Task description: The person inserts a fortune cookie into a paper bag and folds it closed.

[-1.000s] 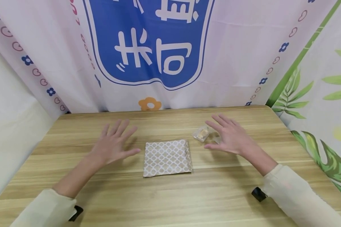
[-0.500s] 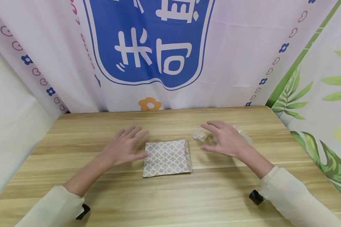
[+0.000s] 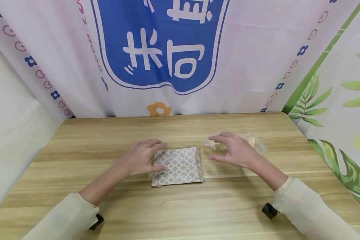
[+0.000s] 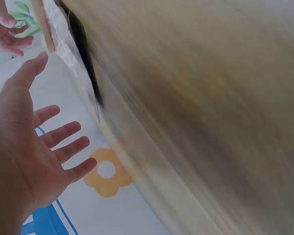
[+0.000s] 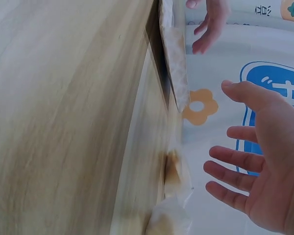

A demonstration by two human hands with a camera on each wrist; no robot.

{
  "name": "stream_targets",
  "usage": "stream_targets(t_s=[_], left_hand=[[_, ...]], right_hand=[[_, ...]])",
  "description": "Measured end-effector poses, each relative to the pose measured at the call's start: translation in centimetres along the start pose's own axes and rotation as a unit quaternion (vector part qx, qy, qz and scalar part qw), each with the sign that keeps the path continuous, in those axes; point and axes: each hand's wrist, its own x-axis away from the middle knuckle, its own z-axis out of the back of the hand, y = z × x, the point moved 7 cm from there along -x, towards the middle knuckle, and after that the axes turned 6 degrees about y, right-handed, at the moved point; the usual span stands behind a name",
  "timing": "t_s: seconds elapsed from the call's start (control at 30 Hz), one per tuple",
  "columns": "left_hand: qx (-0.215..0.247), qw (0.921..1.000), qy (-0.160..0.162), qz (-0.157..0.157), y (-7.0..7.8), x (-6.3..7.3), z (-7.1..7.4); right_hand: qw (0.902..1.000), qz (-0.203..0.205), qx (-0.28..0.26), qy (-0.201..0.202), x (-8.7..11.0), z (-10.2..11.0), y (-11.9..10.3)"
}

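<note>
A flat packet [image 3: 180, 168] with a beige-and-white lattice pattern lies mid-table in the head view. My left hand [image 3: 142, 158] is over its left edge, thumb and fingers spread apart. In the left wrist view that hand [image 4: 32, 142] holds nothing. To the packet's right, my right hand [image 3: 235, 151] hovers with fingers loosely bent and nothing in its grasp. Just behind its fingers is a small clear plastic bag [image 3: 211, 144] with something yellowish inside. A second clear bag [image 3: 259, 146] lies beyond the right wrist, partly covered by the hand.
The wood-grain table [image 3: 174, 213] ends at a white printed curtain [image 3: 246, 66] along its back edge. A leaf-patterned cloth [image 3: 345, 133] hangs on the right. A small black device [image 3: 270, 210] sits under the right sleeve.
My left hand has moved right, from beside the packet to over its left edge. The right hand has shifted slightly left and lower, uncovering the second bag. The packet has stayed in place.
</note>
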Motion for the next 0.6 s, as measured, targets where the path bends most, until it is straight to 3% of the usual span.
stream_targets(t_s=[0.23, 0.6], left_hand=[[0.006, 0.9999, -0.013, -0.006, 0.7, -0.3, -0.9], [0.016, 0.9996, -0.021, -0.012, 1.7, -1.1, -1.8]], right_hand=[[0.9988, 0.018, -0.04, -0.023, -0.2, -1.1, -0.9], [0.992, 0.012, -0.116, -0.048, -0.4, -3.4, -1.8]])
